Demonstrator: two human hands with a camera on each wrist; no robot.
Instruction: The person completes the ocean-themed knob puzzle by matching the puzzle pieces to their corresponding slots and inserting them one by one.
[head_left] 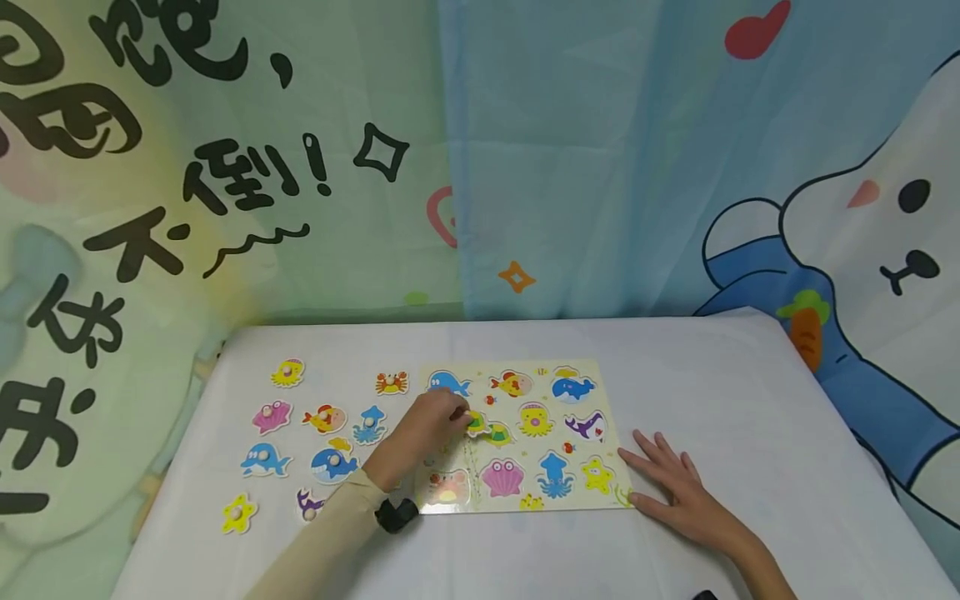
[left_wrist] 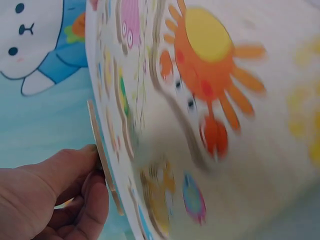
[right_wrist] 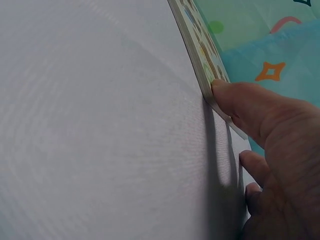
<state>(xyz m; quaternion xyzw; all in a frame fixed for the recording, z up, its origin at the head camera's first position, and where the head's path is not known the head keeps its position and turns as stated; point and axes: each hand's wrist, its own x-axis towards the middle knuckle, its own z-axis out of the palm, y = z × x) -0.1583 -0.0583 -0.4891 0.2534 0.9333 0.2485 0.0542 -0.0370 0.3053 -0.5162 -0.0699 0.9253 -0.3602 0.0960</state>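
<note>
In the head view my left hand [head_left: 418, 435] reaches over the left part of a pale yellow wooden puzzle board [head_left: 480, 504]. It pinches a small green turtle puzzle piece [head_left: 476, 423] beside the printed turtle [head_left: 498, 433]. The left wrist view has the piece [left_wrist: 105, 160] edge-on between thumb and fingers, tilted and apart from the board's face; the fingers partly hide its back. Beside the board's lower right corner lies my right hand [head_left: 678, 496], fingers spread. The right wrist view shows its thumb [right_wrist: 245, 102] touching the board's edge [right_wrist: 197, 60].
Left of the board, several loose sea-animal pieces lie on the white cloth [head_left: 712, 392], among them a crab [head_left: 392, 383], a squid [head_left: 369, 427], a pink shell [head_left: 272, 417] and a yellow star [head_left: 239, 514]. A printed curtain [head_left: 555, 167] hangs behind the table.
</note>
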